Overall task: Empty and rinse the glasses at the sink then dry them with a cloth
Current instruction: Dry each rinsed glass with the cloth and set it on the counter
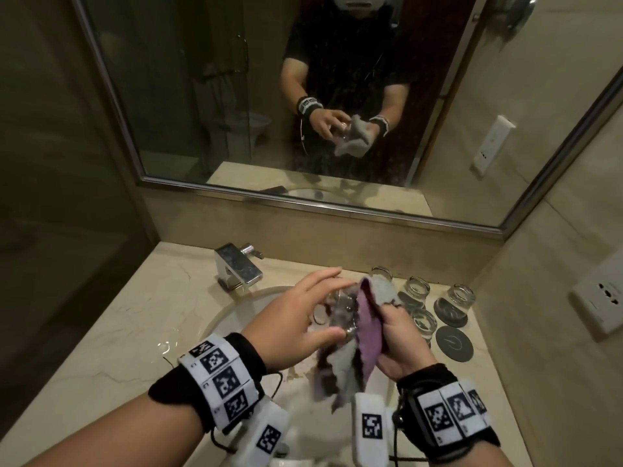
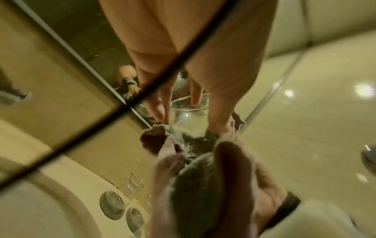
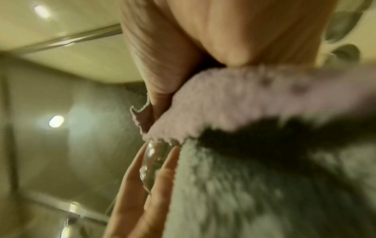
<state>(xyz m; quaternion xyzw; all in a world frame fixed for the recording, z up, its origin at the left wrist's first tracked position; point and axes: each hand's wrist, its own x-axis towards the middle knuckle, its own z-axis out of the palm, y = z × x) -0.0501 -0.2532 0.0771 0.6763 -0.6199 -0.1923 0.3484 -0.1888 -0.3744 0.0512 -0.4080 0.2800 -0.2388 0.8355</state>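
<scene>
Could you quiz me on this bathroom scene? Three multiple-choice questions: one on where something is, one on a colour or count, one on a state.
1. Where do the other glasses stand?
A. inside the basin
B. on the counter right of the sink
C. left of the tap

2. Which colours does the cloth show?
A. purple and grey
B. red and white
C. plain blue

3. What does the left hand do?
A. turns the tap
B. rests flat on the counter
C. grips a glass

Answers: 1 B, they stand beside the round coasters. 2 A, both sides show. 3 C, fingers curl round the glass while the right hand holds the cloth against it.
</scene>
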